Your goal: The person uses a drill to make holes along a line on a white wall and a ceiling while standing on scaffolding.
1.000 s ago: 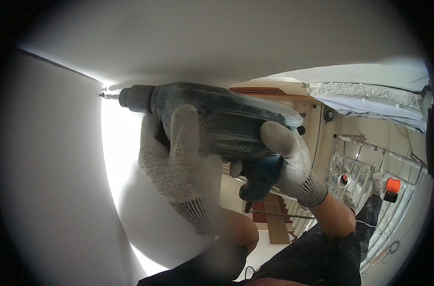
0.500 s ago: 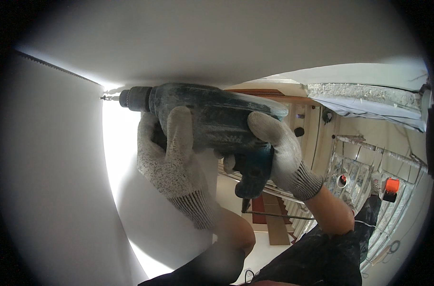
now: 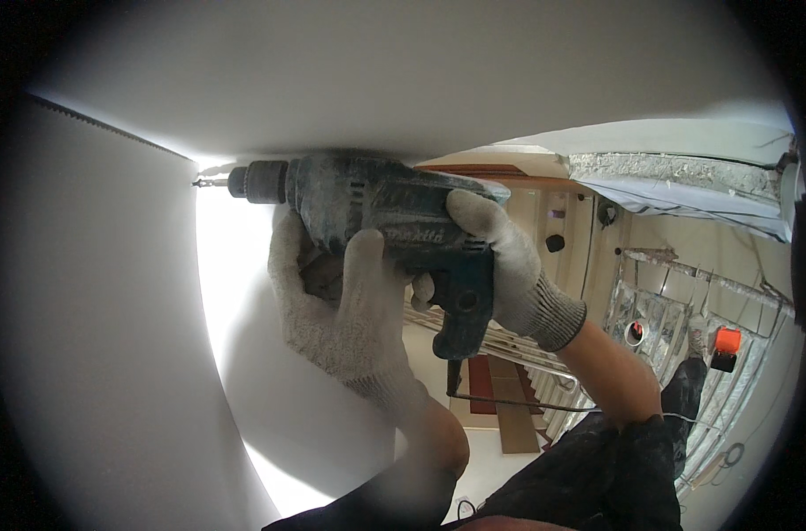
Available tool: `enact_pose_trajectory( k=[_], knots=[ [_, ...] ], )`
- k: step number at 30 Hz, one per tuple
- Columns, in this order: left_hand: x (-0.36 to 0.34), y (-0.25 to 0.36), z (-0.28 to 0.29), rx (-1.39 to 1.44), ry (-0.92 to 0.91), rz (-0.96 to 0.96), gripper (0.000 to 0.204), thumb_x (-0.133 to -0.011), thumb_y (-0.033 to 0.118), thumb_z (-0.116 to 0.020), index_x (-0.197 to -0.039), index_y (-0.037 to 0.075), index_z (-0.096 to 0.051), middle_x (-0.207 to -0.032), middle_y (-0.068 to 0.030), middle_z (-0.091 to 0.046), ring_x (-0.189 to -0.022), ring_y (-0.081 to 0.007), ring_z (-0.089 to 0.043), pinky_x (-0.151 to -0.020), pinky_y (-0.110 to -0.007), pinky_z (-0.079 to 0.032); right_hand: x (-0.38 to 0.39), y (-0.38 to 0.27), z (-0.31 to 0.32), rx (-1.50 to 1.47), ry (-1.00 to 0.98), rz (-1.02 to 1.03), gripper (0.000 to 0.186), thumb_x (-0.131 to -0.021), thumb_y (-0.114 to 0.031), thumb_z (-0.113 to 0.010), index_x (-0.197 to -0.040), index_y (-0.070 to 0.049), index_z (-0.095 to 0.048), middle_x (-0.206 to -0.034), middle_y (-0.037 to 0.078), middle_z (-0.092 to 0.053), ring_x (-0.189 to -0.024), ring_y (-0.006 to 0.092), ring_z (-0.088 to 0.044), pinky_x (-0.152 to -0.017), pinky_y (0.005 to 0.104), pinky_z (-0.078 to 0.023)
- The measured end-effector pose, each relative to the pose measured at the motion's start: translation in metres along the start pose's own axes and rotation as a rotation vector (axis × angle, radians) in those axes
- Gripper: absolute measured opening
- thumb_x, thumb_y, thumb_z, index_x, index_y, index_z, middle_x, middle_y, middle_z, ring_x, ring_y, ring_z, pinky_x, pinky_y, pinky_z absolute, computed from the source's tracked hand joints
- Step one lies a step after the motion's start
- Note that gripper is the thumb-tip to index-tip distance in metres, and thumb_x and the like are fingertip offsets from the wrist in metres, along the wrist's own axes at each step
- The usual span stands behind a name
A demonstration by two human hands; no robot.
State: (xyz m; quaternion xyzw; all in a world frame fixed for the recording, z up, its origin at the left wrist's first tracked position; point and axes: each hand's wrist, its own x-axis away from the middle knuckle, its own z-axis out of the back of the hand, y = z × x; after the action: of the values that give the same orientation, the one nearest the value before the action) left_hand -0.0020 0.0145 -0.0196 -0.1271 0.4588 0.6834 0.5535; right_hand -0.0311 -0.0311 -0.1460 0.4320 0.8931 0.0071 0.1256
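Note:
A dusty dark teal power drill (image 3: 403, 199) lies level just beneath the white upper surface (image 3: 403, 80), its chuck toward the left. The drill bit (image 3: 212, 182) points at the white panel (image 3: 93, 292) on the left, close to the corner; whether its tip touches the panel I cannot tell. From below, my gloved left hand (image 3: 336, 301) cups the front of the drill body, thumb on the near side. My gloved right hand (image 3: 520, 279) wraps the back of the drill and its handle, with a fingertip showing near the trigger.
A dark ragged seam (image 3: 111, 128) runs along the corner toward the bit. From the handle a cable (image 3: 527, 403) trails right. Below right stands a metal scaffold platform (image 3: 668, 310), bearing a white roll (image 3: 636, 333) and an orange-and-black object (image 3: 727, 342). A rough ledge (image 3: 677, 174) is at upper right.
The drill has shifted slightly and rolled, so more of its side shows. My left hand has moved right and down along its body. My right hand has moved a little left.

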Motion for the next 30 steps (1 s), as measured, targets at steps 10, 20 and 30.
enact_pose_trajectory(
  k=[10,20,30],
  knots=[
    [-0.001,0.002,-0.011,-0.07,0.0,-0.006,0.074,-0.086,0.004,-0.078,-0.144,-0.017,-0.037,-0.114,-0.0241,-0.062,-0.098,-0.022,-0.07,-0.078,-0.026,-0.063,-0.013,0.002,0.018,0.018,-0.081,0.018,0.053,-0.104,-0.039,-0.062,-0.134,0.002,-0.048,-0.116,0.018,-0.065,-0.096,0.021,-0.075,-0.084,0.027,-0.067],
    [-0.005,-0.008,-0.01,-0.056,0.013,-0.029,0.077,-0.086,0.007,-0.081,-0.144,-0.017,-0.037,-0.115,-0.0253,-0.063,-0.102,-0.0233,-0.07,-0.082,-0.029,-0.062,-0.017,0.003,0.014,-0.08,0.074,-0.007,0.045,-0.104,-0.034,-0.059,-0.13,0.002,-0.051,-0.109,0.02,-0.069,-0.077,0.0223,-0.076,-0.064,0.0305,-0.068],
    [-0.003,0.008,-0.009,-0.063,-0.08,0.04,0.075,-0.09,0.007,-0.076,-0.145,-0.016,-0.031,-0.114,-0.0246,-0.062,-0.099,-0.0211,-0.069,-0.08,-0.026,-0.062,-0.02,0.001,0.024,0.02,-0.156,0.039,0.044,-0.105,-0.034,-0.06,-0.13,0.001,-0.05,-0.112,0.018,-0.067,-0.091,0.02,-0.076,-0.075,0.0269,-0.068]
  ],
)
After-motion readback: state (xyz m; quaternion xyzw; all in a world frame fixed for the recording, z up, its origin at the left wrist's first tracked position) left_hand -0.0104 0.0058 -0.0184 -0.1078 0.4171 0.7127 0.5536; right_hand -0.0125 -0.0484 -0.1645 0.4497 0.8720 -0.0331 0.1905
